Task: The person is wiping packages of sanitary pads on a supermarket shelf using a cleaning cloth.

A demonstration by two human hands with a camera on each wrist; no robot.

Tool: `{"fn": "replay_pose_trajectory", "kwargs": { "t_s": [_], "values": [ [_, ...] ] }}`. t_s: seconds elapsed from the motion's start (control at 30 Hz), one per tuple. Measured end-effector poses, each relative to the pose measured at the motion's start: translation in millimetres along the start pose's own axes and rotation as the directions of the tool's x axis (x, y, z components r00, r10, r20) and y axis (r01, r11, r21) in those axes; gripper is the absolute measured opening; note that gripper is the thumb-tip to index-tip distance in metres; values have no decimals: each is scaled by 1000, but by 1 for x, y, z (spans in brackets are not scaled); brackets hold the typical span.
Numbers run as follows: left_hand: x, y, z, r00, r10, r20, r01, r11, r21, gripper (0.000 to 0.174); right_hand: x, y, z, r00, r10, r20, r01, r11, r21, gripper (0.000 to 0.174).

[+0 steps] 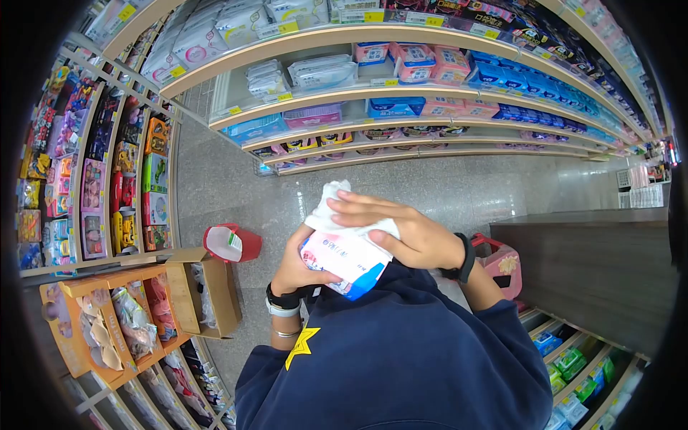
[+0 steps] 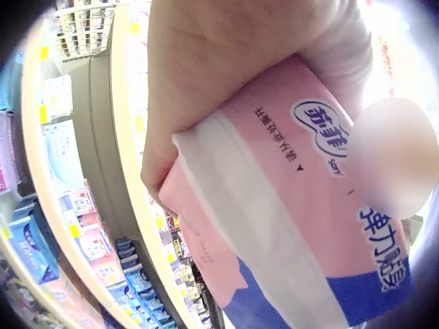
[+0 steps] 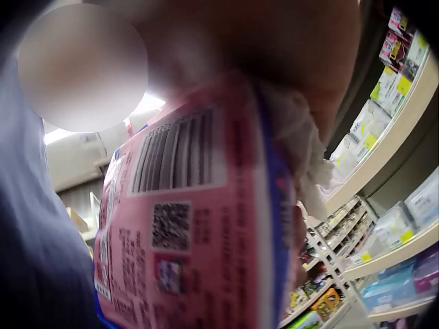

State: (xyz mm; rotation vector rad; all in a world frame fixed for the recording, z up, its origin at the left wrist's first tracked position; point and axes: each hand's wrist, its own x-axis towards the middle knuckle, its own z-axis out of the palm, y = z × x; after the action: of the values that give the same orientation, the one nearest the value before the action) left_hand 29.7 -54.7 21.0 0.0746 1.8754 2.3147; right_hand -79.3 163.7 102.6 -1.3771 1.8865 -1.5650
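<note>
In the head view my left hand [image 1: 294, 261] grips a pack of sanitary pads [image 1: 344, 259] from its left side, thumb across the lower front. The pack is pink with blue corners and is held tilted in front of the chest. My right hand [image 1: 412, 236] lies over the upper part of the pack, its fingers stretched straight across a crumpled white cloth [image 1: 331, 211] and pressing it there. In the left wrist view a pale strip [image 2: 254, 212] runs along the pack's edge. The right wrist view shows the pack's barcode [image 3: 180, 152], with the cloth [image 3: 302, 144] hanging beside it.
Shelves [image 1: 401, 89] of packaged goods stand ahead, with a toy shelf [image 1: 122, 172] to the left. On the grey floor [image 1: 236, 165] are a red bin [image 1: 247, 245] and an open cardboard box [image 1: 218, 297]. A pink basket [image 1: 504, 269] sits at right beside a dark wooden surface [image 1: 573, 265].
</note>
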Motion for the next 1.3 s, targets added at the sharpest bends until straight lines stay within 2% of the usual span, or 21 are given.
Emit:
{"fn": "replay_pose_trajectory", "kwargs": {
  "t_s": [0.07,0.2,0.27,0.3,0.37,0.47,0.5,0.57,0.6,0.63,0.67,0.77,0.8,0.9,0.93,1.0,1.03,1.07,1.13,1.23,1.3],
  "values": [
    [3,3,1,994,100,-43,-100,995,-13,110,-13,-3,-7,998,42,44,-46,995,85,35],
    [4,7,-2,992,62,-109,-73,992,-106,109,-43,-3,-22,994,87,68,-101,966,237,39],
    [2,5,-7,995,38,-91,-41,999,-23,106,-60,7,-30,971,239,22,-225,873,431,47],
    [2,4,-9,996,28,-84,-26,999,19,105,-70,8,-34,874,485,-30,-412,772,483,54],
    [3,5,-7,995,11,-97,-7,999,48,101,-69,22,-27,633,684,-364,-423,699,576,58],
    [13,11,2,993,82,-89,-58,969,239,97,-42,16,-10,573,618,-539,-274,764,584,58],
    [18,12,6,990,120,-75,-90,942,324,96,-40,15,-3,671,544,-503,-320,825,465,56],
    [22,7,10,991,78,-111,-42,953,299,93,-21,11,15,902,224,-370,-177,972,156,42],
    [22,6,12,990,38,-137,3,959,283,93,-13,10,14,982,9,-187,-45,982,-185,42],
    [23,5,11,987,-2,-162,46,963,267,93,-10,6,20,999,-26,-33,11,912,-410,48],
    [25,-2,6,987,15,-160,19,978,207,93,-14,7,25,1000,-4,8,6,914,-406,48],
    [26,2,5,988,86,-125,-54,969,242,95,-26,11,22,997,44,63,-21,945,-326,42],
    [24,-1,4,991,21,-133,-8,995,101,94,-32,12,17,996,57,72,-34,957,-286,40],
    [20,3,2,988,-38,-152,45,998,43,93,-51,22,9,993,110,38,-107,993,-54,33],
    [18,1,1,988,-41,-152,49,998,49,93,-55,23,9,992,118,-45,-116,992,59,39],
    [17,-2,-5,987,-44,-154,55,996,63,94,-87,41,6,876,470,-110,-384,816,432,43],
    [16,-2,-7,990,-32,-137,42,997,70,95,-89,42,4,808,574,-131,-394,693,604,45],
    [15,-2,-8,993,-21,-120,30,997,76,96,-91,44,3,728,669,-150,-351,552,757,47],
    [13,-4,-9,996,-4,-88,12,995,95,97,-73,38,-4,598,767,-233,-39,318,947,51],
    [12,-4,-7,998,3,-69,2,997,80,99,-67,44,-14,687,698,-200,171,112,979,53],
    [10,-1,-3,996,-23,-84,22,1000,-8,101,-67,42,-17,704,675,-220,200,109,974,50]
  ]
}}
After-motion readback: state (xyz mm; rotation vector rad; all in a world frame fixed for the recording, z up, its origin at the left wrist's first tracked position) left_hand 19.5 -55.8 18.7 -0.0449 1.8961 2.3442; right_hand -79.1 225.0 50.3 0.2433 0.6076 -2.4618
